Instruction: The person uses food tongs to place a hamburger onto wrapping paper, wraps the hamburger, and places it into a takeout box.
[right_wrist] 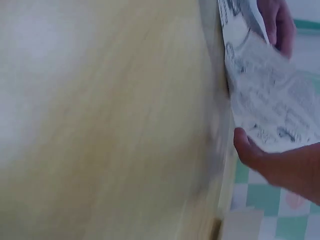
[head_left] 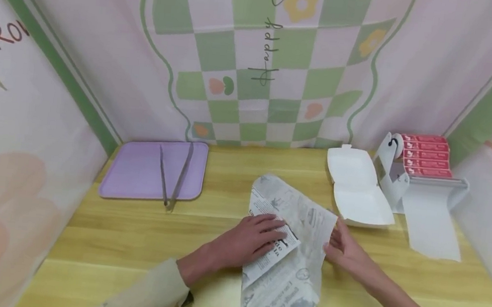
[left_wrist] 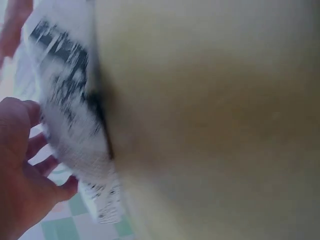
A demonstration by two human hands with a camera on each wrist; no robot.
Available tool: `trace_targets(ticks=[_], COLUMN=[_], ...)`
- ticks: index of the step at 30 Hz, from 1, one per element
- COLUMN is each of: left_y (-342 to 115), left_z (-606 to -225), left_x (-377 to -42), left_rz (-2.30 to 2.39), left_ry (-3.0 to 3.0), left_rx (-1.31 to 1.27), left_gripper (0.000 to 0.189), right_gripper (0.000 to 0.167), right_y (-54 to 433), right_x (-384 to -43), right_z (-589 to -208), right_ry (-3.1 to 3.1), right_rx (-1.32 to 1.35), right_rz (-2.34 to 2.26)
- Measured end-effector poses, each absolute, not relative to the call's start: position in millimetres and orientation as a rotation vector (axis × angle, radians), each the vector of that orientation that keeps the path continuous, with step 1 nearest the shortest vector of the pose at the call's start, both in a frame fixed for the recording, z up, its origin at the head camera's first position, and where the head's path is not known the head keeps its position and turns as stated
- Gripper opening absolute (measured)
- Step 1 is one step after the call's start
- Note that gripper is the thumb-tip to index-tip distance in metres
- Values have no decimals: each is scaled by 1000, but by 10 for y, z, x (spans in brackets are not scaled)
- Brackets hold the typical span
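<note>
A sheet of newspaper-print wrapping paper [head_left: 272,304] lies at the front middle of the table, its left side folded over into a flap. My left hand [head_left: 243,241] rests on this flap, fingers stretched across it toward the right. Seen from the left wrist, the fingers of that hand [left_wrist: 30,170] are spread against the printed paper [left_wrist: 70,95]. At the sheet's right edge, my right hand [head_left: 348,254] pinches the paper between thumb and fingers. The right wrist view shows its thumb along the paper's edge [right_wrist: 270,105]. Whatever lies under the flap is hidden.
At the back left, metal tongs [head_left: 175,181] lie over a purple tray [head_left: 131,174]. An opened white takeaway box [head_left: 360,200] stands behind my right hand. Beside it is a label dispenser [head_left: 394,176] with a roll of red stickers [head_left: 426,155]. Fabric walls enclose the wooden table [head_left: 128,241].
</note>
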State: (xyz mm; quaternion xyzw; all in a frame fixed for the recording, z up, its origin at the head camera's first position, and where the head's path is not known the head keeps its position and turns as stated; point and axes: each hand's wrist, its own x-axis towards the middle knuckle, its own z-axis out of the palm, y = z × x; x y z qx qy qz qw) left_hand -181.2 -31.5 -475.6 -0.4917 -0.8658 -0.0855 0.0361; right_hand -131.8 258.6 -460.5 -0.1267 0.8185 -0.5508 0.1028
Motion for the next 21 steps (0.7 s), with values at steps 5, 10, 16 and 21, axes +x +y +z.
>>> trace_targets(ticks=[5,10,16,21], left_y=[-313,-279,-222,-171], left_z=[-4670,-4648,-4643,-4687], left_x=[-1823,-1785,-1777,-1771], left_rz=[-82,-41,-75,-48], left_ry=[-2654,-2672,-2633,-2602], left_rx=[-1546,-1553,-1530,-1521], left_gripper=[50,51,46,39], right_gripper=[52,48,50,52], right_y=[2411,2295,2035,1812], right_x=[-1386,-1463,-1438,-1421], right_z=[-4554,-4420,-4297,-4336], right_ry=[2575,2468,2699,2824], right_rx=[-178,-107,-388,-705], right_rz=[-1374,-1459,-1185,-922])
